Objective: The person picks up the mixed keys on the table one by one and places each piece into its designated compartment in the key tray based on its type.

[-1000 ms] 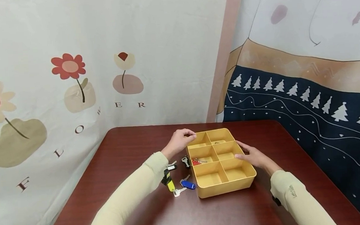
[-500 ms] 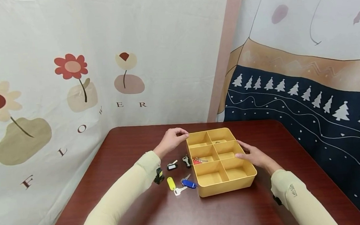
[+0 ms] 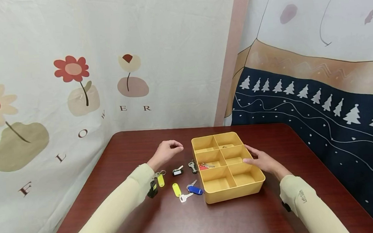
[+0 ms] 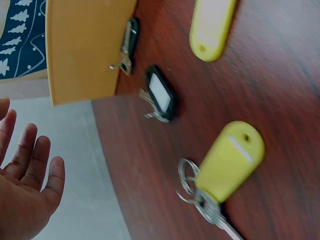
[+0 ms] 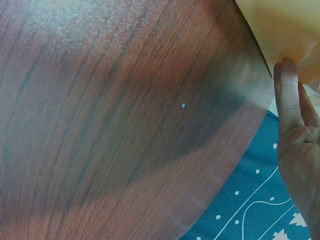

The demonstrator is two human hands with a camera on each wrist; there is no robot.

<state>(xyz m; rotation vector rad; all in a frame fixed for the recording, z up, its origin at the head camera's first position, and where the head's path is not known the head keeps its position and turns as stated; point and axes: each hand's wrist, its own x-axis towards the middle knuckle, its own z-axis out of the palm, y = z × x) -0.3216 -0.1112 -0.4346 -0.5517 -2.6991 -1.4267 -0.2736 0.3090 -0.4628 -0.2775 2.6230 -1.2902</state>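
Observation:
A yellow six-compartment organizer box (image 3: 234, 195) stands on the table. My right hand (image 3: 264, 163) holds its right side, thumb over the rim and fingers straight along the outer wall, as the right wrist view shows. Left of the box, my left hand (image 3: 165, 154) hovers with loosely bent fingers and nothing in them. Keys with tags lie nearby: a yellow-tagged key (image 4: 227, 165) beneath my left wrist, a second yellow tag (image 3: 176, 190) beside a silver key (image 3: 185, 197), a blue tag (image 3: 195, 190), a black tag (image 3: 177, 172) and a key with a dark tag (image 3: 192, 166) against the box.
In the box's middle-left compartment lies a red-tagged key (image 3: 204, 166). Something small, too little to tell, is in the back right compartment. The brown table (image 3: 148, 218) meets a flower-print curtain (image 3: 170, 60) behind and a dark tree-print cloth (image 3: 335, 139) at right.
My left hand has moved left, away from the box's back left corner, and a yellow-tagged key has come into view beneath its wrist. My right hand stays on the box.

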